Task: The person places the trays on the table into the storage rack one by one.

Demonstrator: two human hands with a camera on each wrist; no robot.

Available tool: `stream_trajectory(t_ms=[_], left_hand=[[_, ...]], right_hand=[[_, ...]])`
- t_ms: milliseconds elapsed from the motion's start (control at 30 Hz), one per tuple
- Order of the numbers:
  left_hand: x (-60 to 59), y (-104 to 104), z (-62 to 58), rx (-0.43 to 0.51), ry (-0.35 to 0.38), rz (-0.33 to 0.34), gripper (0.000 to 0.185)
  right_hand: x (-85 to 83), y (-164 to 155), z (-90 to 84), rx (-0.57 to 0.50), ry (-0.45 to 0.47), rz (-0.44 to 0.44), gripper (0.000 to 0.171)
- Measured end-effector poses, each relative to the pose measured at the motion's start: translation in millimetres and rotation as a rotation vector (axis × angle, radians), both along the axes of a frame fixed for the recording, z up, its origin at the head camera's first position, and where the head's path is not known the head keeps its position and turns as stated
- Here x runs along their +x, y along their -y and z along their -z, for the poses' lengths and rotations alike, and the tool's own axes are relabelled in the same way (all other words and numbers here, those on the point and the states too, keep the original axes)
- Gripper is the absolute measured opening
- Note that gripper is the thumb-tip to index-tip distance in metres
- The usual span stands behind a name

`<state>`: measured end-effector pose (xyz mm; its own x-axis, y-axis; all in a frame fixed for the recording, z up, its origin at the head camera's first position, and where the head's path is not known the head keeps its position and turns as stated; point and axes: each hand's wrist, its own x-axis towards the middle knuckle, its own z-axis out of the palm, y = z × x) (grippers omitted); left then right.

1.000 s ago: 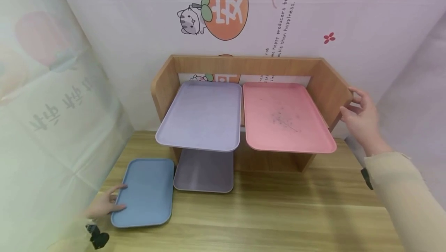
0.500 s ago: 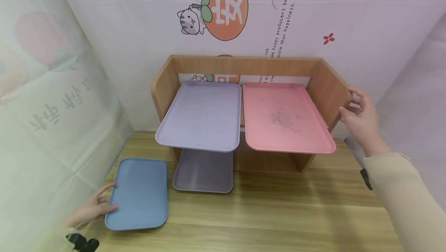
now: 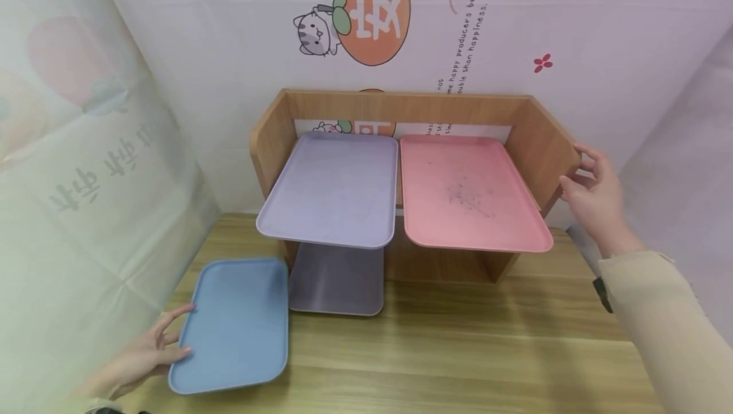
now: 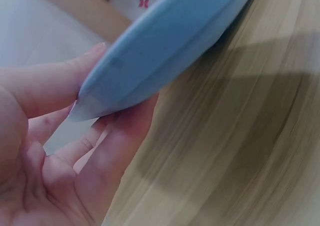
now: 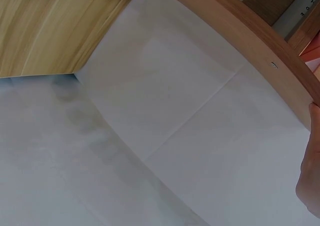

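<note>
The left hand point(image 3: 140, 357) pinches the left edge of the flat blue plastic tray point(image 3: 235, 322), thumb on top and fingers beneath, its near left edge raised off the light wooden tabletop point(image 3: 458, 350); the tray's right rim lies just beside the grey tray point(image 3: 338, 280) under the wooden shelf rack point(image 3: 538, 140). The right hand point(image 3: 595, 194) rests with relaxed, spread fingers against the rack's right side panel, holding nothing; a lilac tray point(image 3: 329, 188) and a pink tray point(image 3: 469, 191) overhang the shelf's front edge, and bare tabletop stretches to the blue tray's right.
</note>
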<state>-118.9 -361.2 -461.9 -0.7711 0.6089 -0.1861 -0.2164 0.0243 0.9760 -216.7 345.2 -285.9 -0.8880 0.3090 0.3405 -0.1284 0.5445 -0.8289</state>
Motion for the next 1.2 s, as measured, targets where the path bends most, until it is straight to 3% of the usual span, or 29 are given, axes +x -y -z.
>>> stream_trajectory(t_ms=[167, 367, 600, 833, 1200], left_hand=[[-0.4, -19.7, 0.1, 0.039, 0.005, 0.028, 0.068], [-12.4, -61.3, 2.6, 0.032, 0.018, 0.045, 0.070], [-27.9, -132.1, 10.7, -0.027, -0.005, -0.011, 0.087], [-42.0, -207.8, 23.6, -0.050, 0.006, -0.096, 0.084], [-46.4, -319.3, 58.8, -0.010, -0.006, -0.173, 0.083]], right_hand=[[1.0, -0.4, 0.9, -0.010, 0.007, 0.007, 0.061], [4.2, -2.8, 2.1, -0.001, 0.025, 0.012, 0.061], [0.5, -0.7, 1.2, 0.011, 0.032, 0.011, 0.061], [-1.0, -1.6, 0.3, 0.008, 0.016, 0.006, 0.061], [-2.1, -0.8, -0.7, -0.007, 0.030, 0.009, 0.061]])
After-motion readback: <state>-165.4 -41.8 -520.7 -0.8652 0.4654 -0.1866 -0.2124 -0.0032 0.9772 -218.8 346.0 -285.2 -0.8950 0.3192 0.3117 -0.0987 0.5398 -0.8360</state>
